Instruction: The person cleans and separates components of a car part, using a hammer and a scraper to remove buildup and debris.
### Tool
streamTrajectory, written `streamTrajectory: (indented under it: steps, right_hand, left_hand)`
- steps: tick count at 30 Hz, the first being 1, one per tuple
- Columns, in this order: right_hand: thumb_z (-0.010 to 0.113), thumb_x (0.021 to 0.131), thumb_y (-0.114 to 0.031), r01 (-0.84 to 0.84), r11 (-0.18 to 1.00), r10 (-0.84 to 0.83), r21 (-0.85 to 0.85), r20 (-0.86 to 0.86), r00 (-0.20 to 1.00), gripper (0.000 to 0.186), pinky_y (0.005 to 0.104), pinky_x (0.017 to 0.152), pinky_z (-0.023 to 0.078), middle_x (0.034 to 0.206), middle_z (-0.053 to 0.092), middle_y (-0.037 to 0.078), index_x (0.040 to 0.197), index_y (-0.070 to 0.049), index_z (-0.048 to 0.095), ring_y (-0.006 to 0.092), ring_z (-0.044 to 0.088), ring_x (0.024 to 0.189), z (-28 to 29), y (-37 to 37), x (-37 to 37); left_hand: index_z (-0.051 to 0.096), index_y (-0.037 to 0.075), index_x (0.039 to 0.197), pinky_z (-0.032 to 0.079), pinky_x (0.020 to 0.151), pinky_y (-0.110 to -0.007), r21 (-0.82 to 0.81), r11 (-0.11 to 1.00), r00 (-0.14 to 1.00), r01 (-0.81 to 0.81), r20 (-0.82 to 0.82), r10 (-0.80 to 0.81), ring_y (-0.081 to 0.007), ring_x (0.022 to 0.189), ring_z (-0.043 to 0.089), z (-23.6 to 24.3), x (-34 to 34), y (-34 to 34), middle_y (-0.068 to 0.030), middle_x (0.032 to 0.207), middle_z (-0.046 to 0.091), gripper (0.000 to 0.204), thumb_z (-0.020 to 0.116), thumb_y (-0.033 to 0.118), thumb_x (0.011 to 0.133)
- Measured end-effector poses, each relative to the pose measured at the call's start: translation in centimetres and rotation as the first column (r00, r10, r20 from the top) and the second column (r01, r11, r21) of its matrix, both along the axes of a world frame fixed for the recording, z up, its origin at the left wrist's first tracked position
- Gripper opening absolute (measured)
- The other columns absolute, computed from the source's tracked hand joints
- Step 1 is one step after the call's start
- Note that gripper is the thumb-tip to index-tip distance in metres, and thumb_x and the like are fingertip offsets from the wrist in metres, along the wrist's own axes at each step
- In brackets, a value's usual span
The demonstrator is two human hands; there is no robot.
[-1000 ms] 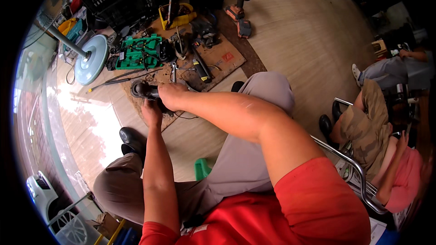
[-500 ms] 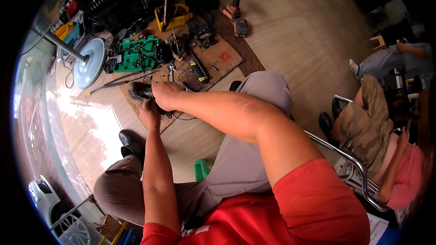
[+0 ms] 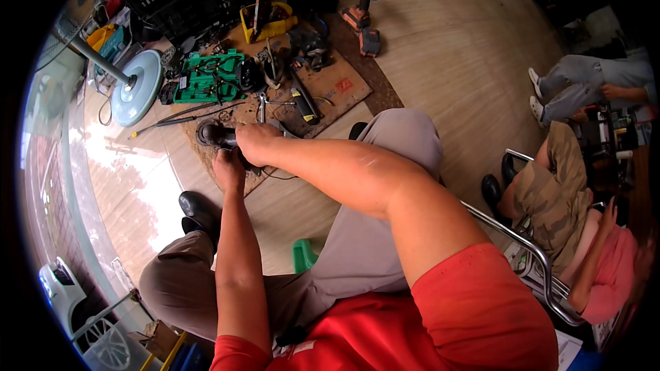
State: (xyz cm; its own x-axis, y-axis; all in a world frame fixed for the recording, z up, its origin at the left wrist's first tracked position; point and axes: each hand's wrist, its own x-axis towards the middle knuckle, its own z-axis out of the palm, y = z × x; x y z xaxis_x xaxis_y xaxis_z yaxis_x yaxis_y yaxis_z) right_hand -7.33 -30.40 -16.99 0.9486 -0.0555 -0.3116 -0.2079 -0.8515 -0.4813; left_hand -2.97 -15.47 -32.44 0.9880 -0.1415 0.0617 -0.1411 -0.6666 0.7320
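Both my hands are closed on a dark, grimy part (image 3: 218,135) with a round, ring-like end and a short cylindrical neck, held low over a cardboard sheet (image 3: 349,98). My right hand (image 3: 256,142) wraps its near end, hiding that side. Below the neck, my left hand (image 3: 229,169) grips it from underneath, its fingertips partly covered. Just beyond my right hand lies a silver T-shaped wrench (image 3: 262,104). Beside that is a black-and-yellow bar-like tool (image 3: 303,104).
Farther off are a green tool case (image 3: 210,77), a yellow tray (image 3: 277,26), a black crate (image 3: 180,1) and an orange-black cordless drill (image 3: 359,4). A round pale-blue stand base (image 3: 137,88) stands left. Two other people sit at right, near a metal chair rail (image 3: 533,251).
The dark part has turned in my hands, so its round end now faces up more. At the right, a seated person's legs have shifted and both shoes show.
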Motion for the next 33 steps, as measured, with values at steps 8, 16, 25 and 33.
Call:
streamTrajectory:
  steps: [8,16,25,33]
  right_hand:
    - [0.057,0.085,-0.011,0.040,0.999,-0.040,0.035,-0.025,0.999,0.026,0.0418,0.081,0.055,0.105,0.069,0.017,0.109,-0.002,0.059,0.0333,0.067,0.098,0.1,-0.8,-0.6]
    - [0.060,0.082,-0.009,0.037,0.999,-0.037,0.022,-0.013,0.999,0.024,0.0404,0.080,0.055,0.104,0.069,0.017,0.105,-0.002,0.063,0.0319,0.068,0.098,-0.1,-1.2,-1.4]
    - [0.055,0.084,-0.009,0.107,0.992,-0.105,0.066,-0.032,0.994,0.023,0.0428,0.082,0.054,0.101,0.069,0.020,0.103,-0.001,0.064,0.0348,0.067,0.097,1.2,-2.0,-1.8]
    - [0.055,0.082,-0.008,0.163,0.985,-0.160,0.063,-0.052,0.986,0.024,0.0437,0.082,0.054,0.101,0.069,0.021,0.102,0.000,0.065,0.0365,0.067,0.096,1.1,-2.2,-1.3]
  left_hand:
    - [0.066,0.002,0.087,0.045,0.080,-0.049,0.072,0.997,0.999,-0.014,-0.047,0.018,-0.0395,0.092,0.057,1.1,-0.4,-1.2,-0.0196,0.091,0.066,0.022,0.067,0.024,0.083]
    - [0.071,0.006,0.090,0.047,0.086,-0.045,0.190,0.982,0.997,0.009,0.072,-0.023,-0.0364,0.099,0.059,1.9,-1.2,-2.1,-0.0160,0.095,0.068,0.023,0.069,0.027,0.080]
    - [0.070,0.008,0.099,0.046,0.086,-0.045,0.062,0.998,0.998,0.001,0.057,-0.004,-0.0360,0.097,0.058,0.3,-0.2,-1.7,-0.0146,0.095,0.068,0.023,0.070,0.020,0.079]
    - [0.070,0.006,0.098,0.048,0.075,-0.040,-0.094,0.995,0.999,-0.037,-0.025,0.035,-0.0323,0.084,0.064,-0.1,0.3,-1.4,-0.0141,0.090,0.070,0.020,0.070,0.017,0.082]
